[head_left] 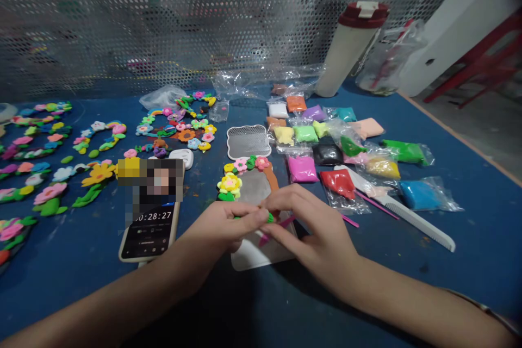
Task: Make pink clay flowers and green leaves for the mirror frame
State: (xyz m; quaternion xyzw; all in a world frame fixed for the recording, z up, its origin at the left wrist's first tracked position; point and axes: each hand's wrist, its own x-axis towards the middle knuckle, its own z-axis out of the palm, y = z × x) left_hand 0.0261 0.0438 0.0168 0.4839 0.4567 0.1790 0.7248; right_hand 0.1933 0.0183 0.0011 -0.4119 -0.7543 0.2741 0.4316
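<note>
My left hand [232, 225] and my right hand [312, 223] meet at the fingertips in the middle. Both pinch a small piece of green clay [269, 218], mostly covered by the fingers. Beneath them lies a flat mirror-like plate [253, 187] with a white lower part. Clay flowers in yellow, pink and red, such as a yellow flower [229, 186], line its upper and left rim, and a brown clay strip [269, 178] runs down its right. A pink tool [265, 239] shows partly below my fingers.
A phone [150, 228] with a timer lies left. Bagged clay, including a red pack [338, 182], spreads at right beside a white comb [420, 223]. Finished clay-decorated frames [100, 136] fill the left. A tumbler [350, 49] stands behind, near a perforated metal screen [163, 22].
</note>
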